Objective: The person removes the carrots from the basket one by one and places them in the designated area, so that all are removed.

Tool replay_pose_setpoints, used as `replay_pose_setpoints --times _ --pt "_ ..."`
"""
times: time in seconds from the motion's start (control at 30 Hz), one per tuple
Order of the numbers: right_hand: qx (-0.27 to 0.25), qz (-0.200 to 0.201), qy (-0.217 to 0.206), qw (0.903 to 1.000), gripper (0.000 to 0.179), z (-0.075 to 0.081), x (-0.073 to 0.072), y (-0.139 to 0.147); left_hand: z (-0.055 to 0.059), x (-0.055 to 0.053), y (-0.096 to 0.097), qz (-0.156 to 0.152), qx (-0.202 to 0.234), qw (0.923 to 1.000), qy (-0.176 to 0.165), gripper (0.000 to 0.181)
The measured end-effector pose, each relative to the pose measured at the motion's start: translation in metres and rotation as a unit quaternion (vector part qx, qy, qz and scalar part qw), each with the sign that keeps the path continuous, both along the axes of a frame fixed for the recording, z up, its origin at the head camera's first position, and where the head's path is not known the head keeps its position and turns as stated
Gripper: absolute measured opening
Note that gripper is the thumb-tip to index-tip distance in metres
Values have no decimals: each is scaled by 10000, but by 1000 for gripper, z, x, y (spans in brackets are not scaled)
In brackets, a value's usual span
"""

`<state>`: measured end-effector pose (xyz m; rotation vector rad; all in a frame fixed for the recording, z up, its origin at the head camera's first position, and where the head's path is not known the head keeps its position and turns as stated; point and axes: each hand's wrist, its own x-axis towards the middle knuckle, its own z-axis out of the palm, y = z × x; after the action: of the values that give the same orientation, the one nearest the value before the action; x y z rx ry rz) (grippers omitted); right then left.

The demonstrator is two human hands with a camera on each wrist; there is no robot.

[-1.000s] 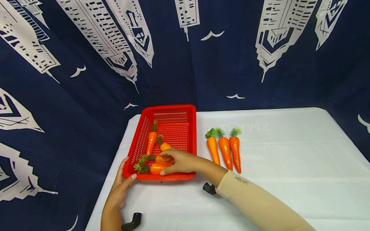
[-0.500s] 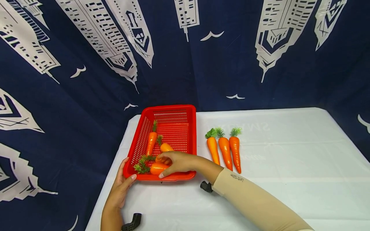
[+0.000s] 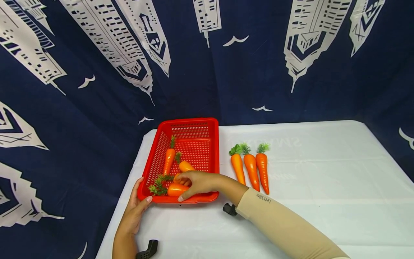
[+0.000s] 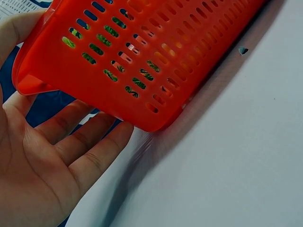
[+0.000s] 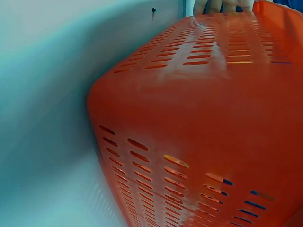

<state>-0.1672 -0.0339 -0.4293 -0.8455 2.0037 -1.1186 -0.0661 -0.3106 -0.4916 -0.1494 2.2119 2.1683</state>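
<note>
A red perforated plastic basket (image 3: 216, 151) stands at the table's left side. My left hand (image 3: 132, 212) grips its near left corner, thumb on the rim; in the left wrist view the fingers (image 4: 97, 153) reach along the outer wall. My right hand (image 3: 203, 182) is inside the near end of the basket, thumb and curled fingers around the nearest orange carrot (image 3: 176, 190). Another carrot (image 3: 176, 177) lies just behind, mostly hidden by those fingers. Farther back are a carrot (image 3: 186, 166) and an upright-lying carrot (image 3: 169, 160). The right wrist view shows mainly the basket's outer wall (image 5: 199, 104).
To the right of the basket, a yellow-orange carrot (image 3: 238, 168), a middle carrot (image 3: 252, 171) and a redder carrot (image 3: 263, 172) lie side by side on the white tablecloth (image 3: 323, 180). A dark blue printed curtain (image 3: 252, 79) hangs behind and at the left.
My right hand has shifted slightly down and toward the near rim, its forearm a little lower and left. The left hand, the basket and the carrots outside stay in place.
</note>
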Motion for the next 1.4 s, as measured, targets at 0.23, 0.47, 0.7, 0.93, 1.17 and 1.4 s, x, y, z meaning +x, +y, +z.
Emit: replay_pose_setpoints --times 0.23,0.47,0.7,0.93,1.17,1.4 --pt "178 -143 -133 9997 72 1 1 0 0 1 1 4 17 10000 18 78" --pt "108 -143 -161 9997 70 0 1 1 0 0 2 -1 47 10000 -6 79" --pt "118 -101 -18 9999 69 0 1 1 0 0 2 -3 67 10000 4 78" --pt "26 -111 -124 9999 65 -2 1 2 -1 1 2 0 70 10000 -18 78" --pt "-77 -131 221 9996 57 -1 2 3 -1 1 1 -8 59 10000 -15 78" --pt "-321 -230 415 9984 52 0 2 5 -1 1 0 -38 -9 10000 24 78"
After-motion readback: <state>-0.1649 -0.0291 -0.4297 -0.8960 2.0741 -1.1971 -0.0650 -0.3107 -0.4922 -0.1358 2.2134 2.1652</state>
